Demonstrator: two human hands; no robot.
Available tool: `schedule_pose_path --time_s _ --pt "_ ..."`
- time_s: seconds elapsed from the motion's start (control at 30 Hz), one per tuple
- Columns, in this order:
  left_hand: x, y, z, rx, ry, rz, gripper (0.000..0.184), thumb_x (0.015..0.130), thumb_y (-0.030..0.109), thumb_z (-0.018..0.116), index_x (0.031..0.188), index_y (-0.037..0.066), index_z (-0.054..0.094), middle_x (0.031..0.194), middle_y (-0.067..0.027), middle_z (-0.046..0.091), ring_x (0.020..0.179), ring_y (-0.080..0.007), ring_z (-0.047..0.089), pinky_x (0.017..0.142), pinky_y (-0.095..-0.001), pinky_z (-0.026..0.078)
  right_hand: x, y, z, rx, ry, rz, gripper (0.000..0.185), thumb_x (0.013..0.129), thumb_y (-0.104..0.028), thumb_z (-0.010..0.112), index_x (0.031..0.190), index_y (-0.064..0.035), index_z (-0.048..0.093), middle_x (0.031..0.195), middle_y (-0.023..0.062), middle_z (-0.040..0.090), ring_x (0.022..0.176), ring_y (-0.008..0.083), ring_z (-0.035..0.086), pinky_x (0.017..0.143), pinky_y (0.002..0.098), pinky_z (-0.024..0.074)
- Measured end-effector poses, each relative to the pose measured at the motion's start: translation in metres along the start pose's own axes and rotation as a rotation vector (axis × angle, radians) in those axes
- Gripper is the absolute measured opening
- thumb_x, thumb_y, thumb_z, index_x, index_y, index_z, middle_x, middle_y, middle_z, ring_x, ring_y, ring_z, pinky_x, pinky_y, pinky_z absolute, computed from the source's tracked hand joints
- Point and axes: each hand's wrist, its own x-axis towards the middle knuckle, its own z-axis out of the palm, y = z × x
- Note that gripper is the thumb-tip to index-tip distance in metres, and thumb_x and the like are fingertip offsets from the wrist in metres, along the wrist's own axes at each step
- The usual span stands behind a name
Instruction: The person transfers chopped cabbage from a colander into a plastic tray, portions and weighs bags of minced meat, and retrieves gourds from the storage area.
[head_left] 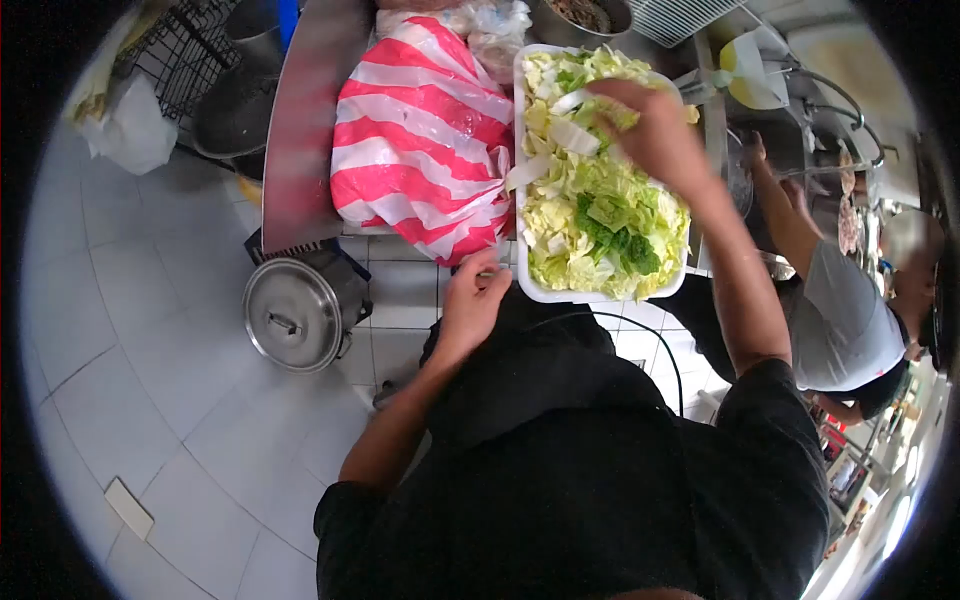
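Note:
A white rectangular tub (522,190) is heaped with chopped pale-green lettuce (560,225), with darker green leaves (635,250) on top near its front end. Over the tub's far part, my right hand (650,130) is blurred by motion, its fingers at the leaves beside several pale strips. Whether it grips any cannot be made out. My left hand (474,305) is by the tub's front left corner, just below a red-and-white striped plastic bag (420,130). Its fingers are loosely bent and apart, with nothing visible in them.
A lidded metal pot (292,315) stands at the left, below the metal counter edge (310,130). Behind the tub is a metal bowl (585,18) of dark food. At the right, another person in a grey shirt (850,320) works near a sink. A black cable (672,350) hangs in front.

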Motion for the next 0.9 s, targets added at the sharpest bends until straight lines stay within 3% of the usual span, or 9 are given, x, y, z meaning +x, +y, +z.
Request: schedule_pose_path --time_s 0.1,0.17,0.23,0.27,0.43,0.53,0.7,0.77,0.9 --pt "0.018 0.002 0.013 0.014 0.022 0.094 0.043 0.083 0.014 0.064 0.121 -0.002 0.051 0.095 -0.0140 0.062 0.081 -0.0179 0.061 0.071 -0.0302 0.050 -0.002 -0.039 0.061 -0.138 -0.154 -0.516 0.023 0.068 -0.004 0.056 0.089 0.0015 0.063 0.092 0.0159 0.064 0.091 0.0308 0.060 0.082 0.0381 0.0478" --pt "0.028 0.009 0.018 0.038 0.051 0.089 0.046 0.082 0.016 0.063 0.122 -0.002 0.050 0.097 -0.0162 0.063 0.081 -0.0203 0.062 0.072 -0.0318 0.050 -0.013 -0.043 0.072 -0.283 -0.323 -0.473 0.026 0.070 -0.005 0.055 0.095 -0.0011 0.064 0.100 0.0151 0.061 0.101 0.0291 0.056 0.090 0.0369 0.0439" --pt "0.036 0.011 0.023 0.103 0.069 0.056 0.046 0.080 0.016 0.063 0.120 -0.003 0.052 0.098 -0.0179 0.064 0.082 -0.0220 0.063 0.073 -0.0326 0.049 -0.017 -0.038 0.068 -0.427 -0.563 -0.416 0.014 0.067 -0.008 0.057 0.078 -0.0046 0.065 0.087 0.0107 0.060 0.094 0.0260 0.057 0.088 0.0354 0.0444" --pt "0.040 0.003 0.026 0.009 0.045 0.099 0.043 0.078 0.016 0.064 0.117 -0.002 0.054 0.096 -0.0175 0.064 0.081 -0.0230 0.063 0.074 -0.0336 0.049 -0.025 -0.023 0.073 -0.399 -0.492 -0.489 0.007 0.065 -0.011 0.057 0.067 -0.0068 0.063 0.078 0.0080 0.058 0.087 0.0237 0.057 0.084 0.0348 0.0452" --pt "0.036 0.022 0.029 0.051 0.065 0.155 0.040 0.078 0.015 0.063 0.114 -0.001 0.055 0.094 -0.0164 0.064 0.080 -0.0254 0.063 0.073 -0.0349 0.050 -0.036 -0.021 0.074 -0.483 -0.564 -0.552 0.009 0.066 -0.012 0.057 0.067 -0.0072 0.063 0.078 0.0077 0.059 0.087 0.0229 0.058 0.085 0.0346 0.0449" --pt "0.035 0.030 0.028 0.157 0.072 0.190 0.045 0.081 0.009 0.060 0.123 -0.002 0.048 0.101 -0.0148 0.062 0.085 -0.0217 0.062 0.075 -0.0322 0.049 -0.038 -0.021 0.074 -0.515 -0.540 -0.600 0.009 0.066 -0.014 0.057 0.064 -0.0079 0.064 0.073 0.0073 0.060 0.081 0.0223 0.060 0.081 0.0340 0.0453" --pt "0.040 0.034 0.029 0.508 0.142 0.484 0.048 0.078 0.012 0.060 0.123 -0.002 0.047 0.108 -0.0220 0.054 0.101 -0.0343 0.055 0.088 -0.0406 0.044 -0.036 -0.024 0.071 -0.561 -0.597 -0.607 0.011 0.067 -0.015 0.058 0.063 -0.0072 0.065 0.069 0.0070 0.062 0.076 0.0222 0.061 0.077 0.0347 0.0465" --pt "0.034 0.038 0.032 0.502 0.137 0.435 0.047 0.078 0.013 0.060 0.121 -0.002 0.049 0.115 -0.0222 0.049 0.107 -0.0363 0.050 0.091 -0.0428 0.041 -0.033 -0.025 0.071 -0.628 -0.792 -0.492 0.011 0.065 -0.011 0.058 0.072 -0.0076 0.066 0.082 0.0093 0.063 0.087 0.0236 0.060 0.090 0.0340 0.0433" --pt "0.027 0.041 0.037 0.579 0.142 0.456 0.044 0.079 0.017 0.061 0.118 0.000 0.052 0.122 -0.0205 0.045 0.111 -0.0365 0.047 0.093 -0.0428 0.040 -0.026 -0.025 0.052 -0.423 -0.613 -0.558 0.020 0.062 -0.006 0.059 0.081 -0.0041 0.065 0.087 0.0100 0.062 0.088 0.0265 0.059 0.090 0.0362 0.0437"
